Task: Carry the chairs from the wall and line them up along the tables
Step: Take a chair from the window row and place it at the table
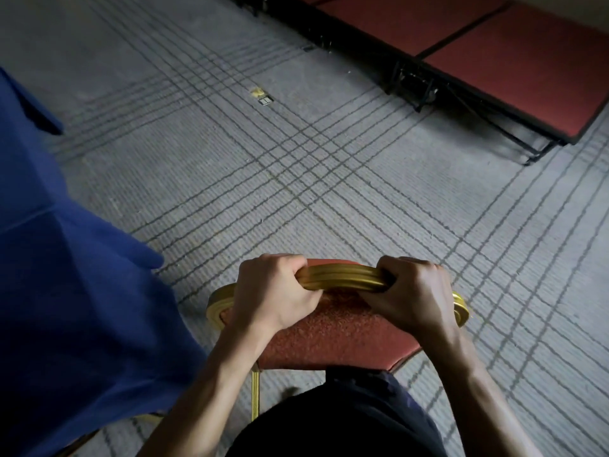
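Note:
A chair with a gold frame and a red padded seat and back is right in front of me, low in the view. My left hand grips the left part of its gold top rail. My right hand grips the right part of the same rail. Both sets of fingers curl over the rail. One gold chair leg shows below the seat; the other legs are hidden. A table under a blue cloth stands close on the left of the chair.
Grey carpet with dark crossing lines spreads ahead. A low platform with red panels and a black folding frame lies at the top right. A small floor socket sits in the carpet. My dark trousers show at the bottom.

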A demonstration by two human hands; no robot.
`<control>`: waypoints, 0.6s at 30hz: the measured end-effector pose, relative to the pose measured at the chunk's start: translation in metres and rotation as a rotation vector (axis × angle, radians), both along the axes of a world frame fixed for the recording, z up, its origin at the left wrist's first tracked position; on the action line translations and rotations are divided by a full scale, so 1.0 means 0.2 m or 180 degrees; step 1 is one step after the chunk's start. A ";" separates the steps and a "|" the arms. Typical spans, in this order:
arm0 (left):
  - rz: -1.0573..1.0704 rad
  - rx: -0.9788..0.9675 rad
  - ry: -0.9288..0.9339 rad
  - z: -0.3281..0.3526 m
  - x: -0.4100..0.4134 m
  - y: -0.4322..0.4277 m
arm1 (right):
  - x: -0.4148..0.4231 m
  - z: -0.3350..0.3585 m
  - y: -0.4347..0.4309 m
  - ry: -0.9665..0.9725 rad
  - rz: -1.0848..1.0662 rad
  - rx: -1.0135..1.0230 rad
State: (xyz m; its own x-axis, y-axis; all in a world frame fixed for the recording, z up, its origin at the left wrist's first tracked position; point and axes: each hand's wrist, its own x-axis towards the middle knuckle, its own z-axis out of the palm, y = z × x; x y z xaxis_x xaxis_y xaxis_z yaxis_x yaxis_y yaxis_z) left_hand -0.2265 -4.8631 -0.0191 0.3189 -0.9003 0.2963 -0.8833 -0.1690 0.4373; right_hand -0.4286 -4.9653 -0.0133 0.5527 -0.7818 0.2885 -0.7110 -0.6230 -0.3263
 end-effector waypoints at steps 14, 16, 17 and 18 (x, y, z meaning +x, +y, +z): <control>0.1118 0.0040 -0.0172 0.07 0.67 -1.03 | 0.94 -0.01 -1.37 -0.0262 0.1250 0.0109; 0.1245 0.0026 -0.0212 0.11 0.80 -1.15 | 1.10 0.04 -1.52 -0.0207 0.1367 -0.0064; 0.1314 0.0070 -0.0163 0.13 0.85 -1.19 | 1.17 0.05 -1.59 -0.0146 0.1450 -0.0027; 0.1389 0.0048 -0.0157 0.13 0.91 -1.23 | 1.25 0.05 -1.64 -0.0139 0.1528 -0.0022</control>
State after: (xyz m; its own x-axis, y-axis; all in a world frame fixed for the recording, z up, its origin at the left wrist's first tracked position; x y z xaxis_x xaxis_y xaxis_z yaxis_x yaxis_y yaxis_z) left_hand -0.0443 -5.1088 0.0060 0.6562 -0.6886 0.3086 -0.7474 -0.5370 0.3912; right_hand -0.1792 -5.2933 -0.0038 0.8380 -0.4393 0.3236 -0.3282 -0.8797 -0.3442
